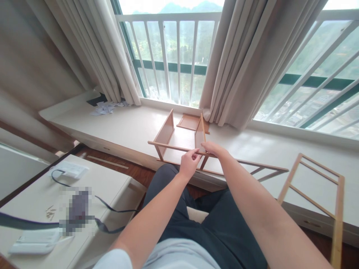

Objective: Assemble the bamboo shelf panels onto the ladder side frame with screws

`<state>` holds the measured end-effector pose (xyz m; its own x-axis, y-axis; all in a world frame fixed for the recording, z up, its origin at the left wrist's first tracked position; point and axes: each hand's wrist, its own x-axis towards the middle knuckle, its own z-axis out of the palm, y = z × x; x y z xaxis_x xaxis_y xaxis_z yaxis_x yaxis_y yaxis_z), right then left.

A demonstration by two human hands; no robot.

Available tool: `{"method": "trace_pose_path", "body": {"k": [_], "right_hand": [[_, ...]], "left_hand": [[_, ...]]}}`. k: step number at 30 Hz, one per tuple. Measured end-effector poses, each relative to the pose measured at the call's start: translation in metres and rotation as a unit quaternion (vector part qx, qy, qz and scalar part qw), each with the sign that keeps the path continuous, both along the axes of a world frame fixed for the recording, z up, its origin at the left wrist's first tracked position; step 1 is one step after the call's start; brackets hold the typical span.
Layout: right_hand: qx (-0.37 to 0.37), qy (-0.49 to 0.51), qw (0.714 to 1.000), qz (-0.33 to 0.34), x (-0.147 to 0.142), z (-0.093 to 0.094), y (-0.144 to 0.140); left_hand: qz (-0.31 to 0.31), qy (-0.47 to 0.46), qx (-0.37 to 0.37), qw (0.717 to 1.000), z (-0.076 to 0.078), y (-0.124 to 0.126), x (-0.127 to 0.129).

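A partly assembled wooden rack (164,145) lies on the white window ledge in front of me. One long ladder-like side faces me, and two brown shelf panels (165,130) stand up from it. My left hand (190,161) is closed in a pinch at the rack's near rail, beside the second panel; what lies between its fingertips is hidden. My right hand (213,148) grips the rack where that panel meets the rail. Another brown panel (188,122) lies flat behind the rack, near the curtain.
A separate wooden ladder frame (314,200) leans against the ledge (241,136) at right. Crumpled paper scraps (105,108) lie at the far left. A white table (109,190) at left bears small wooden pegs (50,213), white packets (36,241) and a dark strap (108,226).
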<state>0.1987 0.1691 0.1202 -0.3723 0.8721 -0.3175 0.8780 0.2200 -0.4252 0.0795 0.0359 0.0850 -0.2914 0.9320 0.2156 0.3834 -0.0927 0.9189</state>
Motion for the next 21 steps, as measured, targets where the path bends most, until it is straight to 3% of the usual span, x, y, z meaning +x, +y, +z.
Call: {"method": "trace_pose_path", "body": {"k": [4, 12, 21], "right_hand": [[0.006, 0.013, 1.000, 0.000, 0.001, -0.007, 0.003], [0.049, 0.015, 0.998, -0.032, 0.004, -0.015, 0.006], [0.058, 0.020, 0.997, -0.038, 0.002, -0.012, 0.000]], "left_hand": [[-0.009, -0.023, 0.002, 1.000, 0.000, -0.004, 0.006], [-0.004, -0.061, 0.008, 0.998, -0.014, -0.004, 0.030], [0.023, -0.044, 0.016, 0.999, -0.010, -0.002, 0.037]]}}
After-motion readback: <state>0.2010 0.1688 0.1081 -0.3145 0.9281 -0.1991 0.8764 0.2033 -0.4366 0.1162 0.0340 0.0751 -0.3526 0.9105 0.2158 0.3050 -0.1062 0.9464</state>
